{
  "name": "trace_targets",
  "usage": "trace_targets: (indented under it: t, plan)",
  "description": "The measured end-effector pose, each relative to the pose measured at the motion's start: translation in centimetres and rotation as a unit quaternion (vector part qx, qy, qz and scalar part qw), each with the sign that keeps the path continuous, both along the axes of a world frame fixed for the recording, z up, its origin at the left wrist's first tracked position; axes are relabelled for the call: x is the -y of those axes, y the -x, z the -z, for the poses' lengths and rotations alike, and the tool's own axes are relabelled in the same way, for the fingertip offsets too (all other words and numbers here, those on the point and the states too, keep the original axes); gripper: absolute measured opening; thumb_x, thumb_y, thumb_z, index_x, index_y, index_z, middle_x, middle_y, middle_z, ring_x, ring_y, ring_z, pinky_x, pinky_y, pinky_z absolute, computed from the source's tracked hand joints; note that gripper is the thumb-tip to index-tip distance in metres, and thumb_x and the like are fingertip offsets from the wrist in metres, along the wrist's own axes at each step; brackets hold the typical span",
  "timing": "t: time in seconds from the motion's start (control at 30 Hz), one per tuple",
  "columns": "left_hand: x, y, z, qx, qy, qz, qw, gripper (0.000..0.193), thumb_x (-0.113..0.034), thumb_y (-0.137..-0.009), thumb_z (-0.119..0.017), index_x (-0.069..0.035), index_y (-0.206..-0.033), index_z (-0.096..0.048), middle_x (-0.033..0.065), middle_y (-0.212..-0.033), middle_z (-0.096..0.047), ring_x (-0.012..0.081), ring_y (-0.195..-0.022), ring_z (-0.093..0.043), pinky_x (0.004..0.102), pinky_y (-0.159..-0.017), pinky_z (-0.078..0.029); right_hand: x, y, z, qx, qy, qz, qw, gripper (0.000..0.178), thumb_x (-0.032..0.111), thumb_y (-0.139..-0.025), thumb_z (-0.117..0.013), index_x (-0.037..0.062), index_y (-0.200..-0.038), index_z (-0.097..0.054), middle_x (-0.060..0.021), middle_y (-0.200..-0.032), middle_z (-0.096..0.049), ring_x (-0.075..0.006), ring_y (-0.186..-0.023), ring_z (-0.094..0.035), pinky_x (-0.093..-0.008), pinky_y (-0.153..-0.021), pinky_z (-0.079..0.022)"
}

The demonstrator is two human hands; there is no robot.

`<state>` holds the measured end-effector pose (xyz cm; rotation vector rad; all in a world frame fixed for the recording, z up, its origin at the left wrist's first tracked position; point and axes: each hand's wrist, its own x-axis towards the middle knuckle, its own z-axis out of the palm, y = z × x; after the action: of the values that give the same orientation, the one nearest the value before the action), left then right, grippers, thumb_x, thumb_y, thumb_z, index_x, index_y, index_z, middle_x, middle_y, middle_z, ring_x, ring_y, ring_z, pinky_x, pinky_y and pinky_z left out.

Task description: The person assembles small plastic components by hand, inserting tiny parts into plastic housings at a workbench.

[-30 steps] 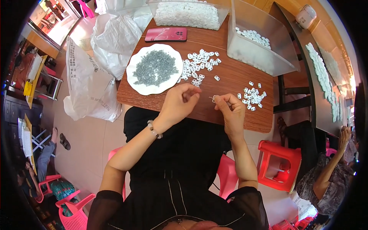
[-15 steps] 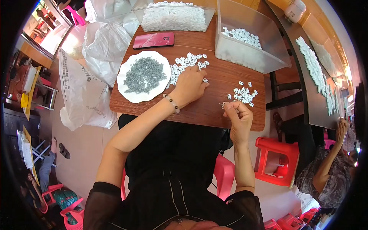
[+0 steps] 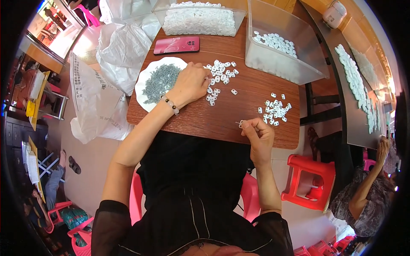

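My left hand point(image 3: 190, 85) reaches across the right rim of a scalloped white plate point(image 3: 140, 96), which holds a heap of small grey metal parts point(image 3: 160, 82). Its fingers are drawn together at the edge of a scattered pile of small white two-holed plastic pieces point(image 3: 220, 77); whatever lies between the fingertips is hidden. Near the table's front edge, my right hand point(image 3: 260, 135) pinches a small thin pin-like piece point(image 3: 239, 123) between thumb and forefinger. Just beyond it lies a second group of white plastic pieces point(image 3: 275, 110).
Behind stand two clear bins, one full of white pieces point(image 3: 200, 21), the other point(image 3: 273, 64) partly filled. A pink phone point(image 3: 177, 45) lies behind the plate. White sacks point(image 3: 94, 100) are left of the wooden table point(image 3: 192, 123); a red stool point(image 3: 308, 181) is at the right.
My left hand has moved left, from over the white pieces to the plate's right rim, uncovering more of the pile. The right hand keeps its pinch; the whole view has shifted slightly.
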<state>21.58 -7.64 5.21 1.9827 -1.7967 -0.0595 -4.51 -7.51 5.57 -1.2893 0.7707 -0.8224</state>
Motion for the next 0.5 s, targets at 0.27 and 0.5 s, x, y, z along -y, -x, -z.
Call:
trace_targets:
  t: [0.27, 0.5]
  plan:
    - [1.2, 1.8, 0.8, 0.088, -0.007, -0.034, 0.995, 0.016, -0.020, -0.076, -0.070, -0.007, -0.084, -0.069, 0.0125, -0.087, -0.061, 0.0310, -0.090, -0.057, 0.0401, -0.076, -0.048, -0.1, -0.2, 0.3, 0.000, 0.002, -0.002, 1.000, 0.010, 0.010, -0.088, -0.064, 0.0021, -0.083, -0.063, 0.0020, -0.070, -0.057, -0.0038, -0.066, -0.049, -0.0185, -0.062, -0.038]
    - [0.6, 1.8, 1.2, 0.023, 0.028, -0.020, 0.999, 0.012, -0.016, -0.078, -0.065, -0.006, -0.082, -0.069, 0.0119, -0.081, -0.064, 0.0307, -0.080, -0.059, 0.0392, -0.071, -0.049, -0.2, -0.5, 0.3, 0.008, -0.007, -0.005, 1.000, 0.011, 0.011, -0.089, -0.063, 0.0026, -0.082, -0.062, 0.0018, -0.071, -0.057, -0.0037, -0.066, -0.049, -0.0186, -0.063, -0.038]
